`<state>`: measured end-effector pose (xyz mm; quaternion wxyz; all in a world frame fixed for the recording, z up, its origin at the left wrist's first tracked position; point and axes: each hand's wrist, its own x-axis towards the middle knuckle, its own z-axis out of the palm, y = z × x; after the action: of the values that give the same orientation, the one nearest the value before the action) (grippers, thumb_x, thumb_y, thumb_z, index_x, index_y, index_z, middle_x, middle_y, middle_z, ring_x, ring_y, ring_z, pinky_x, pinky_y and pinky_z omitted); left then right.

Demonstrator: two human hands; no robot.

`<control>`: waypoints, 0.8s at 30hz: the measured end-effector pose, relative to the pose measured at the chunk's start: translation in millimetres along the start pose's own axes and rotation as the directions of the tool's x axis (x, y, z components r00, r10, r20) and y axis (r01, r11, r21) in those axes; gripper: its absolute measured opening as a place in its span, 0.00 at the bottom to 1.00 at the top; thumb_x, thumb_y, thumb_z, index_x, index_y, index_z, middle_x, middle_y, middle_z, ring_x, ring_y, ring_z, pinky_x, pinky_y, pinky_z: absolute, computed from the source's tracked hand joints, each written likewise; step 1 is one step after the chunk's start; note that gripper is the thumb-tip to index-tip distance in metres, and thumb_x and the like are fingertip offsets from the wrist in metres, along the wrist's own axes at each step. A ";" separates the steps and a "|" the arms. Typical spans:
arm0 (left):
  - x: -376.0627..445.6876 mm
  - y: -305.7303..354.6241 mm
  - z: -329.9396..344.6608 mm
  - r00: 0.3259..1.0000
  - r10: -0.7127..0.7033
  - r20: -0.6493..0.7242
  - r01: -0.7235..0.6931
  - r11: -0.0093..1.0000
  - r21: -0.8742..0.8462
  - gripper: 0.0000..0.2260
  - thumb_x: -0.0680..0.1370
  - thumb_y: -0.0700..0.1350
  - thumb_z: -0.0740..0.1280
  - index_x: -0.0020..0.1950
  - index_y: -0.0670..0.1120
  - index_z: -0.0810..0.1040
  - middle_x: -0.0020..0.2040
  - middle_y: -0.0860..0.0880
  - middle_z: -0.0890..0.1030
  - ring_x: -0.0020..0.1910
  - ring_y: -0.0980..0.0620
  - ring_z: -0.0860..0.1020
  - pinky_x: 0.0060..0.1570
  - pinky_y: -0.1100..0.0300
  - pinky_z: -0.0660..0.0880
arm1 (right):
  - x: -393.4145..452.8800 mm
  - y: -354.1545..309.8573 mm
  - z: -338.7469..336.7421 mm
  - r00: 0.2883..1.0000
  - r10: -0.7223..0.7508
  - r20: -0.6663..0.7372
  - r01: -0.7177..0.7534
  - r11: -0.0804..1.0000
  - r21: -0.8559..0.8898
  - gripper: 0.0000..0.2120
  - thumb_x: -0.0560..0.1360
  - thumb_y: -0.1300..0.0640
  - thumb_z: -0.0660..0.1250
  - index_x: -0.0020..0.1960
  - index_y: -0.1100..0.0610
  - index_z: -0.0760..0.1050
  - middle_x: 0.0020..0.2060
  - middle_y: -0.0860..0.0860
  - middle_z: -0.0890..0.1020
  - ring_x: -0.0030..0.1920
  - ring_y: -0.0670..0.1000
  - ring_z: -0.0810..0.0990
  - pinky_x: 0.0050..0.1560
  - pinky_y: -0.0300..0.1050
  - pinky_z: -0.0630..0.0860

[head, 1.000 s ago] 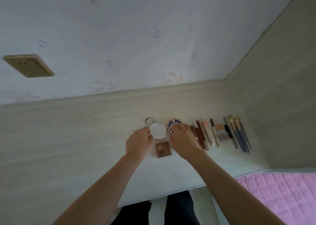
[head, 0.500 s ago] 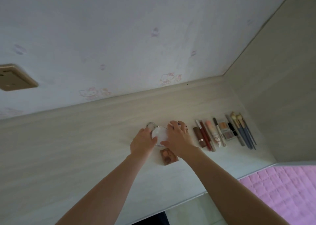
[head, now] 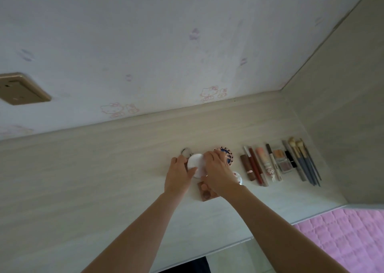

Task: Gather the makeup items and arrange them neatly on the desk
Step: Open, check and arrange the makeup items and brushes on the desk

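Pale wood-grain table (head: 104, 179) runs along a white wall (head: 145, 34) printed with faint cartoon cats; one tan socket plate (head: 21, 89) sits on that wall at left, and a pink quilted bed (head: 342, 237) adjoins the table's near right corner. Both hands meet over one round white compact (head: 196, 164), which lies mid-table with a metal ring (head: 185, 150) at its far left edge. Left hand (head: 178, 176) holds the compact's left rim, fingers curled against it. Right hand (head: 218, 173) lies across the compact's right side, fingers bent over it; whether it grips cannot be told. Right hand partly hides one patterned round case (head: 227, 154), one small white jar (head: 237, 176) and one brown square palette (head: 205, 192). To the right, apart from the hands, lies one ordered row: lip sticks and tubes (head: 255, 166), one small eyeshadow palette (head: 282, 160), then several blue-handled brushes (head: 305, 162), their exact count unclear.
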<state>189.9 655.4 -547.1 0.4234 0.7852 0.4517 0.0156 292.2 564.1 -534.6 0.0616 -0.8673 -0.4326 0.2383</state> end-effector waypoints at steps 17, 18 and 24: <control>-9.7 -8.8 -60.3 0.993 -0.117 0.034 0.108 0.716 -0.689 0.15 0.73 0.37 0.72 0.58 0.43 0.75 0.52 0.44 0.80 0.47 0.45 0.82 0.43 0.52 0.82 | -13.4 -43.3 -7.0 0.972 -0.135 -0.192 0.185 0.944 0.273 0.34 0.74 0.53 0.69 0.75 0.52 0.57 0.68 0.53 0.67 0.66 0.55 0.69 0.63 0.49 0.71; -10.2 -8.4 -69.1 0.993 -0.107 0.046 0.107 0.693 -0.713 0.14 0.74 0.38 0.72 0.59 0.43 0.76 0.51 0.43 0.81 0.47 0.46 0.82 0.42 0.55 0.82 | -11.5 -48.0 -8.5 0.966 -0.151 -0.211 0.204 0.944 0.258 0.34 0.74 0.52 0.69 0.75 0.52 0.58 0.69 0.52 0.67 0.66 0.55 0.68 0.62 0.49 0.71; -1.7 -28.0 -105.8 0.990 -0.092 0.111 0.144 0.602 -0.786 0.11 0.76 0.40 0.70 0.58 0.44 0.79 0.50 0.42 0.84 0.51 0.42 0.82 0.51 0.46 0.80 | 4.5 -69.4 -16.3 0.916 -0.293 -0.273 0.347 0.920 0.179 0.31 0.74 0.51 0.69 0.74 0.53 0.63 0.71 0.51 0.68 0.64 0.55 0.68 0.63 0.48 0.70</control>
<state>126.3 729.5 -497.7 0.7396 0.4862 0.4363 0.1623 252.0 612.1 -500.2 0.2494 -0.7941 -0.5290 0.1651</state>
